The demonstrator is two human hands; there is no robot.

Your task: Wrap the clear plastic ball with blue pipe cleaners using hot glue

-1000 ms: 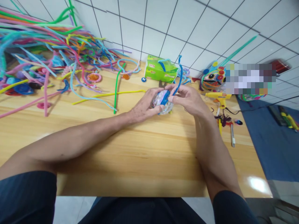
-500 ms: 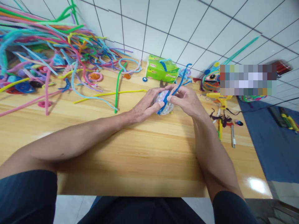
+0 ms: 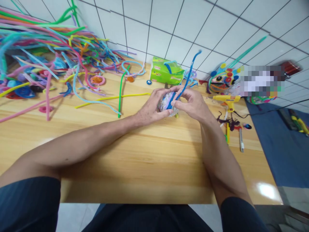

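A clear, crinkled plastic piece (image 3: 163, 104), wrapped with blue and purple pipe cleaners, lies between my hands over the wooden table. From its left side my left hand (image 3: 151, 108) grips it, thumb along the near edge and fingers over the far side. On the right, my right hand (image 3: 191, 102) pinches a blue pipe cleaner (image 3: 189, 74) against the plastic, between thumb and fingers. Its free end rises above that hand and bends at the tip. My palms hide part of the plastic piece.
A green tissue pack (image 3: 164, 75) stands by the tiled wall. Many coloured pipe cleaners (image 3: 79, 61) are heaped at left. At right are a yellow glue gun (image 3: 228, 99), a utility knife (image 3: 241, 140) and a decorated plastic bottle (image 3: 218, 82). Green (image 3: 120, 93) and yellow pipe cleaners (image 3: 101, 100) cross left of my hands.
The blue pipe cleaner's free end has swung up and stands straighter. My left thumb has shifted slightly down and right along the plastic piece, showing more of the wrapping.
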